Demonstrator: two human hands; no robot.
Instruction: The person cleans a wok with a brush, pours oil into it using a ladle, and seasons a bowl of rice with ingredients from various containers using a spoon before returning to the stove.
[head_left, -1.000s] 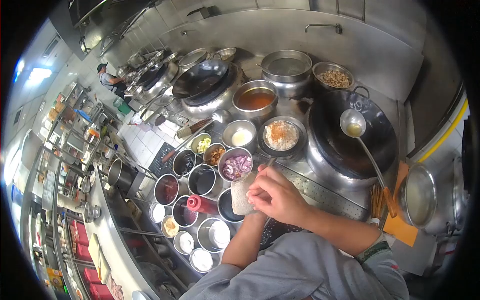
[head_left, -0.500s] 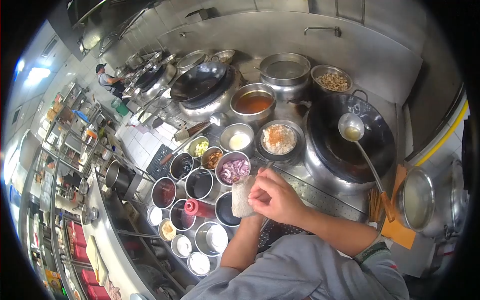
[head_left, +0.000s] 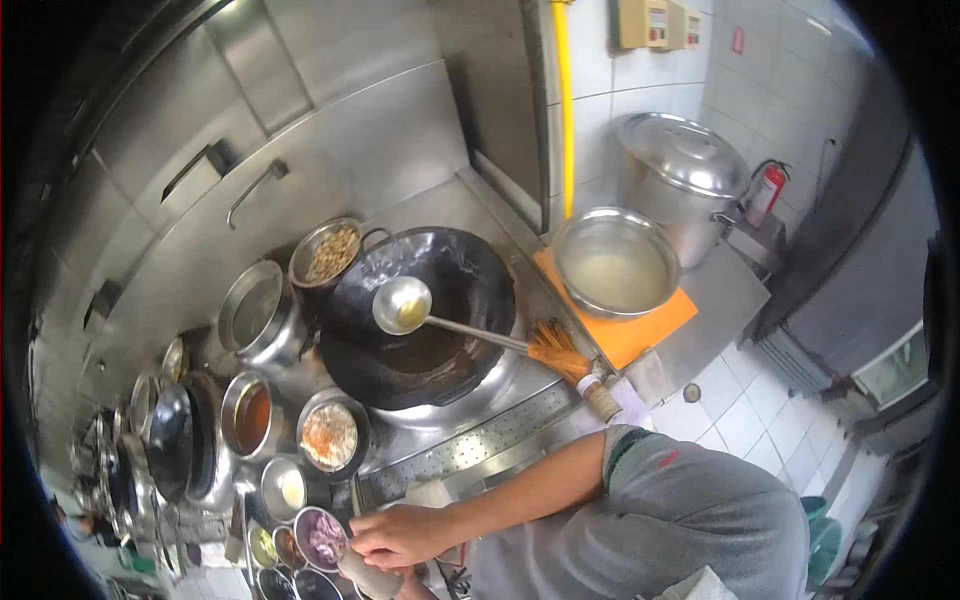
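Observation:
At the bottom of the view, my right hand [head_left: 405, 533] has its fingers curled and pressed against a pale, thick cloth [head_left: 368, 577]. The cloth covers my left hand, whose fingers are hidden; only a little of the wrist [head_left: 412, 588] shows. Just above my right hand is the handle end of a small black pan [head_left: 362, 432], which holds a white, grainy food topped with orange [head_left: 329, 435]. A bowl of chopped purple onion [head_left: 326, 540] stands left of my fingers.
A large black wok [head_left: 460, 290] with a ladle [head_left: 402, 306] resting in it stands ahead. Behind it is a bowl of light brown pieces [head_left: 332, 254]. To the right are a basin of cloudy liquid [head_left: 618, 265], a lidded pot [head_left: 688, 165] and a bamboo brush [head_left: 552, 337]. Orange-red liquid fills a pot [head_left: 252, 414] leftward.
The view has swung to the right, bringing in the lidded pot and the fire extinguisher. My hands now appear lower in view, still together at the cloth.

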